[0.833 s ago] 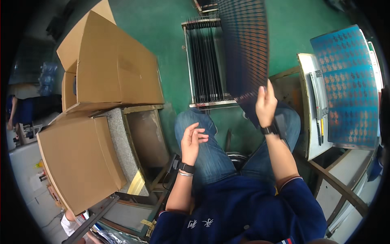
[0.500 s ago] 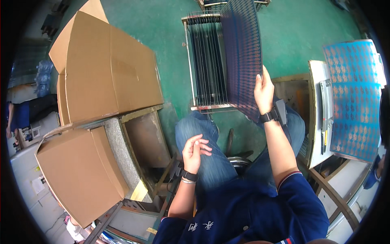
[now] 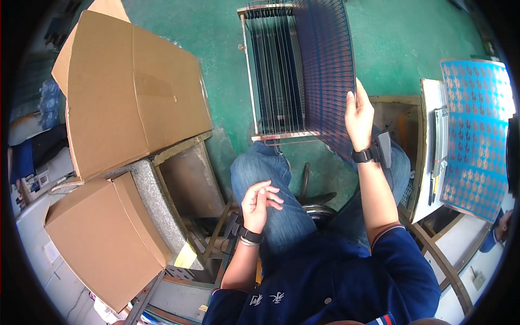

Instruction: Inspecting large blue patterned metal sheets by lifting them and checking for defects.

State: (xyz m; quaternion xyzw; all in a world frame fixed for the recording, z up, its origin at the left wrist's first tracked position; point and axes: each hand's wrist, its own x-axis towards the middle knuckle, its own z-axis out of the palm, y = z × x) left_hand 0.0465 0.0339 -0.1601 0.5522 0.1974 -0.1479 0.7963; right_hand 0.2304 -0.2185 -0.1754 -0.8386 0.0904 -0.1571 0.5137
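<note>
My right hand (image 3: 359, 116) grips the near right edge of a large thin panel (image 3: 327, 70), dark and covered in rows of small repeated shapes. This panel stands on edge along the right side of a wire rack (image 3: 276, 132); whether its lower edge sits in a slot is hidden. Several dark sheets (image 3: 273, 76) stand on edge between the rack's wires. My left hand (image 3: 260, 203) hovers over or rests on my left thigh, fingers loosely apart and nothing in them.
Two brown cardboard boxes, a tall one (image 3: 130, 92) and a nearer one (image 3: 103, 233), stand at the left. A blue sheet with coppery shapes (image 3: 474, 141) stands at the right beside a white board (image 3: 428, 162) carrying tools. Green floor (image 3: 390, 49) surrounds the rack.
My view has shifted slightly, so the rack and boxes sit a little further left. My right hand keeps its hold on the panel, which is tilted slightly differently. The left hand is nearly still.
</note>
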